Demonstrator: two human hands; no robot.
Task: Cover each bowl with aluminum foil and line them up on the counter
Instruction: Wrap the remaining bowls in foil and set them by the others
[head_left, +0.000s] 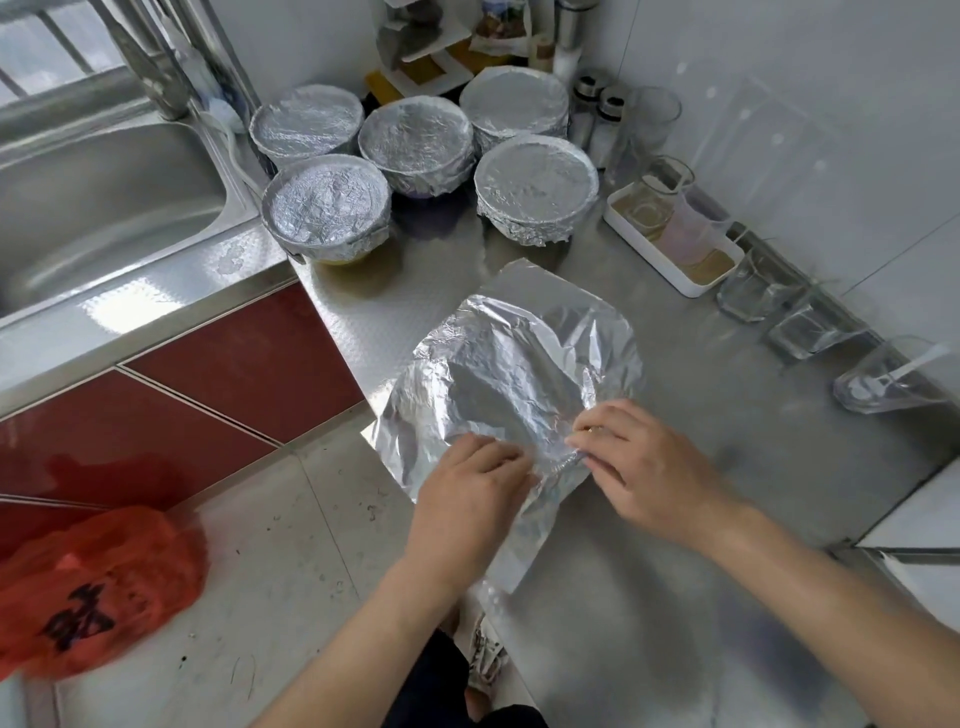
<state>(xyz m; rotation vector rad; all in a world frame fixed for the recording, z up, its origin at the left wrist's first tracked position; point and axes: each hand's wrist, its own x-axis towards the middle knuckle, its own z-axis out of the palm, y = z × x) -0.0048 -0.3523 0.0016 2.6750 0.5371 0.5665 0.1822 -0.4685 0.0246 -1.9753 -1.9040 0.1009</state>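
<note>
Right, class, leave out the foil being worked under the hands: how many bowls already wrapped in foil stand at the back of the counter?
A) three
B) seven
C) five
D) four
C: five foil-covered bowls cluster next to the sink, three in a back row and two in front of them, apart from the loose foil sheet nearer the person.
</note>
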